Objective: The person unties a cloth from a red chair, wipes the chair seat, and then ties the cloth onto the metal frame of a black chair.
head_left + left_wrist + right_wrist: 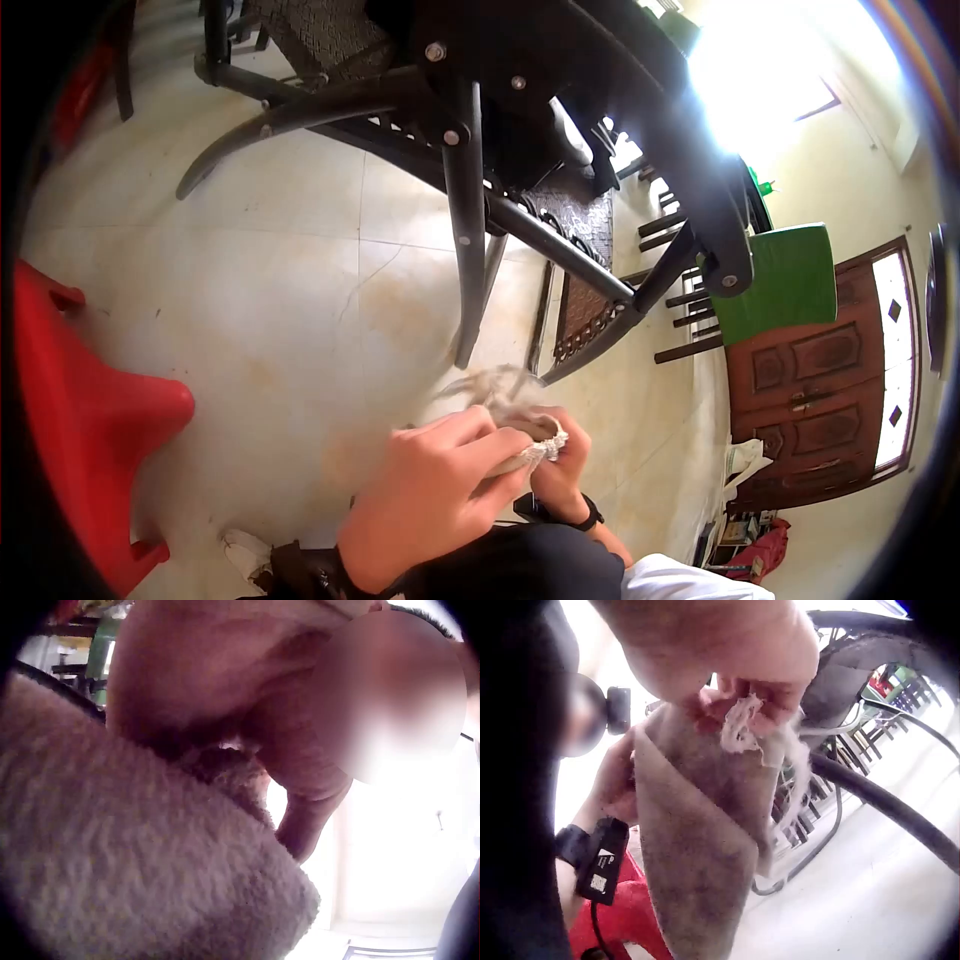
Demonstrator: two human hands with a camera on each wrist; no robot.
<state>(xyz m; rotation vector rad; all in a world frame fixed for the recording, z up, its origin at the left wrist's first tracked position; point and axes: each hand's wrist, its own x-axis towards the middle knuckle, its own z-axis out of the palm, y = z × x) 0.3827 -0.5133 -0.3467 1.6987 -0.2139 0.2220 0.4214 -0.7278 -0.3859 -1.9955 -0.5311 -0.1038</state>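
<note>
Both hands hold one piece of fuzzy beige-grey cloth (515, 463) with a white, frayed edge, low in front of the body. My left hand (430, 485) grips it from the left, thumb and fingers bent at its edge. From the other side, my right hand (565, 460) pinches the edge, where a tuft of loose white threads (741, 726) shows at the fingertips in the right wrist view. A broad flap of the cloth (694, 832) hangs below that hand, and its nap (135, 840) fills the lower left wrist view. Far parts of the cloth are blurred in the head view.
A black metal frame (465, 220) with bolted legs stands just ahead on the tiled floor (270, 300). Red plastic furniture (90, 410) is at the left. Farther right are a green-covered table (780, 285), dark chairs and a carved wooden door (810, 370).
</note>
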